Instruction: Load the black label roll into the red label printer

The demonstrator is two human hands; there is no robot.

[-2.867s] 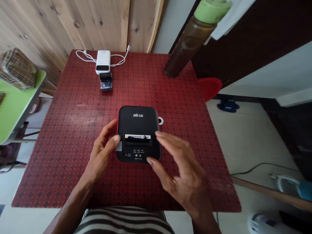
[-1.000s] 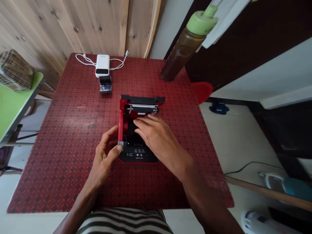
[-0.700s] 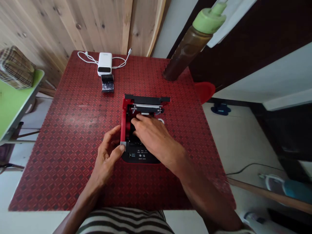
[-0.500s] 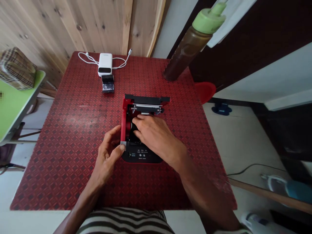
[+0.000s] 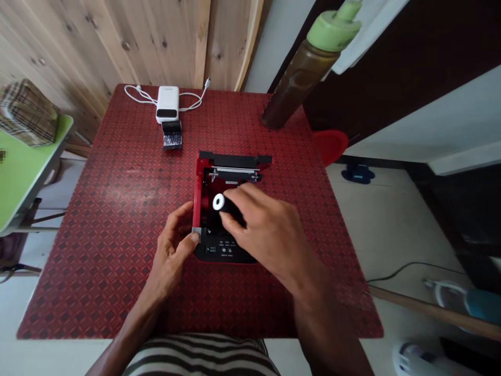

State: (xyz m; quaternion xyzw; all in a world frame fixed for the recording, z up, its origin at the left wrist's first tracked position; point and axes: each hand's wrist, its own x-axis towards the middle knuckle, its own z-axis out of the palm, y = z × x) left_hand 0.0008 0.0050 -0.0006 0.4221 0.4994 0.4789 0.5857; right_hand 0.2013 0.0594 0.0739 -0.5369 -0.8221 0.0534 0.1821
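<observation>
A red and black printer stands on the table with its lid raised at the back and small buttons on its front panel. My left hand grips its left side, the thumb on the grey front corner and the fingers bent along the outer wall. My right hand is closed round a black ribbon roll over the open bay. The roll's white, hollow core end points left. Part of the roll and the printer's right side are hidden behind my right hand.
At the back of the red patterned table lie a white power bank with a white cable and a small black roll of film. A tall brown bottle with a green cap stands back right. A red stool is beyond the right edge.
My right hand has lifted the ribbon roll up out of the printer's bay and tilted it, so its white core end now shows. My left hand has stayed on the printer's corner.
</observation>
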